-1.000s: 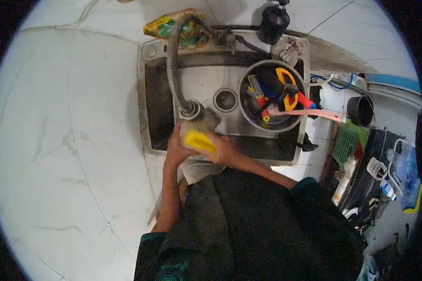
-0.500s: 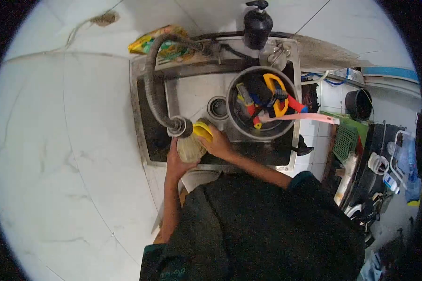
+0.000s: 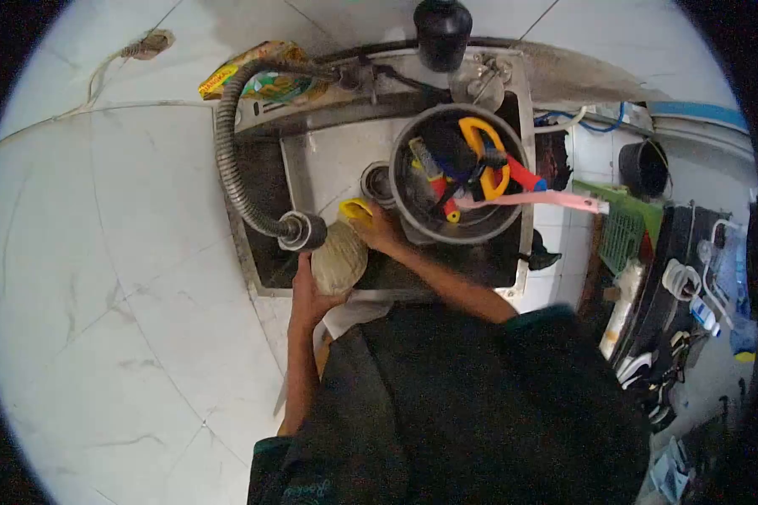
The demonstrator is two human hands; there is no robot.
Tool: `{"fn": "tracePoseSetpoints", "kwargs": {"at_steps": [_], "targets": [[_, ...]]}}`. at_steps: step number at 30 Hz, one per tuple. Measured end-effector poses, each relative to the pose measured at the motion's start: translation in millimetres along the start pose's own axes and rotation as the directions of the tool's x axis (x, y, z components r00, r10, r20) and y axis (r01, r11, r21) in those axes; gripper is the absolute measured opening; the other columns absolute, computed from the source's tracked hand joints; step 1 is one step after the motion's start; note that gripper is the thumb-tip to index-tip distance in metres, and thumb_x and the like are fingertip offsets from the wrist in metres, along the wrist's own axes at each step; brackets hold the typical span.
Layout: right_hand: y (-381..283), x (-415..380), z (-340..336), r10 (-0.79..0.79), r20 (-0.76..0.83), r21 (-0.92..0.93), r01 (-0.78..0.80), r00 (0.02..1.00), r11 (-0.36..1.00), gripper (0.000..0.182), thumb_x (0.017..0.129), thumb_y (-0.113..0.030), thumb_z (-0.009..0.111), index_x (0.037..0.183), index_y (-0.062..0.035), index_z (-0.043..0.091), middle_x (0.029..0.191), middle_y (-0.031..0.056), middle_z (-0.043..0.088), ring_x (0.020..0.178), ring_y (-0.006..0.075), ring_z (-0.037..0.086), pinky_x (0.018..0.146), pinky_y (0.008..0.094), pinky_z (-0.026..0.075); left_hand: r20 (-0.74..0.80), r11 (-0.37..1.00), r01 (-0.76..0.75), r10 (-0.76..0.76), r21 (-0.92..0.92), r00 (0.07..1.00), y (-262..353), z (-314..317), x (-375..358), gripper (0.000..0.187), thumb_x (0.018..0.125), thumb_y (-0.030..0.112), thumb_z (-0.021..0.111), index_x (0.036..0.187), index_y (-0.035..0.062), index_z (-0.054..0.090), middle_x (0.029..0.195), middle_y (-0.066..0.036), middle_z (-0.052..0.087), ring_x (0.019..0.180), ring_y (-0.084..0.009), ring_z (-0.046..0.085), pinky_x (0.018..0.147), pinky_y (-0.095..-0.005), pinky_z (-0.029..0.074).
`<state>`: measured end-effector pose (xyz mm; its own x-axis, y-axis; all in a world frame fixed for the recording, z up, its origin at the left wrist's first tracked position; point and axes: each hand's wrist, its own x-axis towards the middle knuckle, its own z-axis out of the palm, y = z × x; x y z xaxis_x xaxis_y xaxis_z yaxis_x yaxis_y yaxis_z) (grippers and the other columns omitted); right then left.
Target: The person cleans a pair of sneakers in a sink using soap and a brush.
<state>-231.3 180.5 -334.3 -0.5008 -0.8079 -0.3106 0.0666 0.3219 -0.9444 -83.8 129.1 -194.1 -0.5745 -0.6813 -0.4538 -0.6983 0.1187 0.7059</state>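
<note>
My left hand (image 3: pixel 313 295) is wrapped around the lower left side of a round, pale tan melon (image 3: pixel 341 259) with streaked skin, held over the near part of the sink (image 3: pixel 324 168). The fingers of my right hand (image 3: pixel 379 231) are closed on a yellow scrubber (image 3: pixel 356 209) just above the melon, partly covering it. Close to the melon's upper left hangs the spout end of a flexible grey faucet (image 3: pixel 301 231). The drain (image 3: pixel 379 181) lies beyond my right hand.
A grey basin (image 3: pixel 400 202) holding several brushes and tools, with a pink handle (image 3: pixel 556 199) sticking out, sits at the sink's right. Behind stand a black pump bottle (image 3: pixel 443 38) and a yellow packet (image 3: pixel 248 71). A green crate (image 3: pixel 619 240) is farther right.
My right hand and the yellow scrubber have shifted up and away from the melon's face, leaving more of it visible. The camera view has also shifted slightly.
</note>
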Motion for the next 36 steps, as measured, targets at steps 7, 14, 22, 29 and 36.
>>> {"fn": "tracePoseSetpoints", "kwargs": {"at_steps": [7, 14, 22, 29, 36], "targets": [[-33.7, -37.3, -50.2, 0.186, 0.436, -0.072, -0.172, 0.881, 0.982, 0.049, 0.085, -0.037, 0.068, 0.117, -0.0017, 0.059, 0.103, 0.0172, 0.064, 0.094, 0.0286, 0.064, 0.083, 0.0392, 0.050, 0.069, 0.995, -0.023, 0.016, 0.097, 0.997, -0.2, -21.5, -8.8, 0.100, 0.057, 0.006, 0.085, 0.142, 0.0032, 0.032, 0.143, -0.019, 0.042, 0.133, -0.0312, 0.040, 0.109, -0.0401, 0.034], [-42.4, -54.2, -76.9, 0.221, 0.174, 0.002, -0.225, 0.960, 0.974, 0.060, 0.087, -0.043, 0.066, 0.127, -0.0019, 0.049, 0.114, 0.0163, 0.059, 0.102, 0.0285, 0.061, 0.087, 0.0390, 0.048, 0.130, 0.914, -0.153, 0.111, 0.376, 0.985, 17.3, -13.1, -9.6, 0.092, 0.061, -0.007, 0.077, 0.142, 0.0093, 0.038, 0.144, -0.023, 0.038, 0.136, -0.0406, 0.035, 0.111, -0.0414, 0.032], [-41.6, -60.7, -72.0, 0.108, 0.063, -0.186, -0.095, 0.992, 0.978, 0.051, 0.083, -0.036, 0.070, 0.119, -0.0030, 0.054, 0.107, 0.0187, 0.062, 0.097, 0.0331, 0.063, 0.084, 0.0403, 0.049, -0.225, 0.979, -0.183, 0.199, 0.090, 0.954, -7.6, 10.3, -12.0, 0.060, 0.067, 0.001, 0.079, 0.122, 0.0061, 0.056, 0.133, -0.017, 0.054, 0.127, -0.0364, 0.048, 0.105, -0.0446, 0.040], [-101.0, -105.5, -70.8, -0.113, 0.240, -0.282, 0.180, 0.964, 0.942, 0.045, 0.080, -0.031, 0.073, 0.114, -0.0066, 0.056, 0.091, 0.0187, 0.067, 0.083, 0.0369, 0.068, 0.072, 0.0433, 0.054, -0.206, 0.951, -0.277, 0.300, 0.134, 0.931, -3.4, 26.2, -12.9, 0.056, 0.069, -0.002, 0.076, 0.121, 0.0055, 0.058, 0.129, -0.014, 0.059, 0.124, -0.0301, 0.053, 0.103, -0.0396, 0.042], [-92.1, -94.0, -81.2, -0.034, 0.061, -0.347, 0.053, 0.998, 0.936, 0.039, 0.081, -0.032, 0.070, 0.108, -0.0067, 0.057, 0.086, 0.0204, 0.067, 0.081, 0.0400, 0.066, 0.067, 0.0478, 0.053, -0.277, 0.976, -0.209, 0.217, 0.059, 0.936, 3.0, 39.7, -18.6, 0.058, 0.068, -0.003, 0.073, 0.122, 0.0047, 0.055, 0.128, -0.018, 0.058, 0.125, -0.0401, 0.049, 0.105, -0.0443, 0.039]]}}
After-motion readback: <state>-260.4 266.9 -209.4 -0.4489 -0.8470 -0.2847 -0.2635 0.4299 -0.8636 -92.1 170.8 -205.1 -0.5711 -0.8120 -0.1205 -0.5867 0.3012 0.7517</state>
